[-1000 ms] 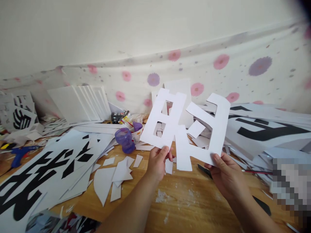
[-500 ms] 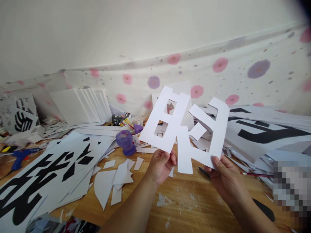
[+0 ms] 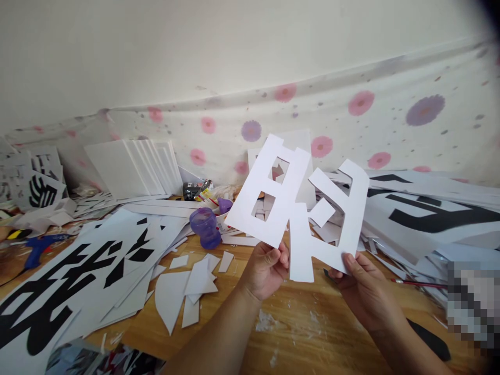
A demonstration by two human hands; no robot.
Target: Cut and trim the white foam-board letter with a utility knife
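Observation:
Raised above the table is a white cut-out character (image 3: 287,195), apparently of stiff board, with two rectangular windows on its left side. My left hand (image 3: 265,268) pinches its lower left edge between thumb and curled fingers. At the lower right corner, my right hand (image 3: 365,286) grips the hooked right side, thumb in front and fingers behind. I cannot tell whether the left and right sides are one piece or two held together. Below my left hand, to its left, several white offcuts (image 3: 170,297) lie on the wooden table (image 3: 297,333).
Sheets with black characters (image 3: 86,271) cover the left side; more printed sheets (image 3: 441,213) are piled at right. A purple cup (image 3: 205,229), a blue glue gun (image 3: 35,252), a red pencil (image 3: 420,283) and upright white boards (image 3: 117,169) stand or lie around. Flowered sheeting (image 3: 175,130) covers the wall.
The whole view has shifted slightly, so things appear a little further right. Both hands keep their hold on the cut-out, whose left side sits marginally closer to the right side.

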